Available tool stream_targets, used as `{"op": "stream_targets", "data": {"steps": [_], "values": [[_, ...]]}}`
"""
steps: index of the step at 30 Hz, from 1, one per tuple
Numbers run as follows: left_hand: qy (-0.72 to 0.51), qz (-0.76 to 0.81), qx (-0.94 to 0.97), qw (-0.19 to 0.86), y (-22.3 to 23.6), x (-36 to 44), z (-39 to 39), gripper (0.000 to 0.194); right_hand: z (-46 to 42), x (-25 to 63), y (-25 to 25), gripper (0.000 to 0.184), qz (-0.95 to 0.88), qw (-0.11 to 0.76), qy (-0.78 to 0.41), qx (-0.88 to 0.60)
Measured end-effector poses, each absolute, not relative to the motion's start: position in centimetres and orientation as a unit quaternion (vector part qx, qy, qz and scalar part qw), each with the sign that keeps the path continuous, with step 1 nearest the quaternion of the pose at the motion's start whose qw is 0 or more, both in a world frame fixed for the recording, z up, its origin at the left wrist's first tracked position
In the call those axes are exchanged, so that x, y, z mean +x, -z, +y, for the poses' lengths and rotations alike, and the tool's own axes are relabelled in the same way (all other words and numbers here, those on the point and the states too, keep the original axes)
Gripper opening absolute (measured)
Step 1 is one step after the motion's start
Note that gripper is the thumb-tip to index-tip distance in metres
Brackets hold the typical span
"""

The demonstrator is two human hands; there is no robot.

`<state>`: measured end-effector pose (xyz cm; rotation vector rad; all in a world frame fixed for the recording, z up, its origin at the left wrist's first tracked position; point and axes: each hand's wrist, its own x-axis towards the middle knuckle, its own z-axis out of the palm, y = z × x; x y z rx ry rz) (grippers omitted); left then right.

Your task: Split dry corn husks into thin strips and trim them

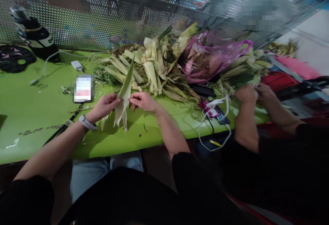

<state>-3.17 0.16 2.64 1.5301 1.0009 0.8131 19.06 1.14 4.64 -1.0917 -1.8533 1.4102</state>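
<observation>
A pale green corn husk [124, 95] hangs upright above the green table, its pointed tip up and its lower end split into strips. My left hand [109, 103], a pale watch band on its wrist, pinches one edge of the husk between thumb and fingers. On the opposite edge, my right hand [141, 101] also has its fingertips closed on it. Just beyond both hands lies a large heap of corn husks [151, 71], pale yellow to brown.
A lit phone [83, 88] and a charging cable lie left of my hands. Farther back stand a dark bottle [36, 35] and a perforated metal screen [97, 16]. A purple plastic bag [205, 59] rests on the heap. At right, a co-worker's hands [248, 94] handle husks near white cables [202, 125].
</observation>
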Motion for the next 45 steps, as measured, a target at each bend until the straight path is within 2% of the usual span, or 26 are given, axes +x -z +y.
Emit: {"op": "stream_targets", "data": {"steps": [5,8,12,16,19,24,26,31,35,40,45], "values": [[-0.316,0.423,0.683,0.506,-3.0,-3.1,-0.3,0.037,0.9,19.0,-5.0,0.014,-0.703,0.252,-0.518,-0.417],[-0.296,0.436,0.722,0.448,-3.3,-2.9,-0.5,0.036,0.5,18.7,-5.1,0.014,-0.722,0.223,-0.511,-0.411],[-0.285,0.459,0.76,0.361,-3.7,-2.7,-0.7,0.033,0.1,18.2,-5.0,0.017,-0.756,0.205,-0.438,-0.441],[-0.289,0.468,0.767,0.329,-3.8,-2.6,-1.0,0.031,-0.1,17.8,-4.9,0.019,-0.772,0.221,-0.369,-0.468],[-0.304,0.459,0.754,0.359,-3.8,-2.5,-1.1,0.031,0.0,17.9,-4.8,0.018,-0.764,0.239,-0.393,-0.452],[-0.313,0.431,0.659,0.531,-3.5,-2.7,-0.8,0.039,0.1,18.3,-4.9,0.014,-0.754,0.277,-0.372,-0.466],[-0.311,0.417,0.637,0.569,-3.4,-2.7,-0.8,0.042,0.2,18.3,-4.8,0.014,-0.748,0.281,-0.386,-0.462],[-0.286,0.409,0.694,0.518,-3.3,-2.7,-0.6,0.044,0.4,17.9,-4.0,0.019,-0.716,0.265,-0.463,-0.45],[-0.248,0.419,0.676,0.554,-3.8,-2.8,-0.4,0.038,0.5,17.7,-3.7,0.017,-0.695,0.283,-0.48,-0.453],[-0.219,0.374,0.635,0.639,-4.7,-3.0,-0.7,0.031,0.4,17.9,-3.9,0.015,-0.722,0.303,-0.42,-0.459],[-0.218,0.37,0.639,0.639,-4.5,-2.9,-0.9,0.026,0.2,18.0,-4.1,0.021,-0.754,0.245,-0.41,-0.452]]}}
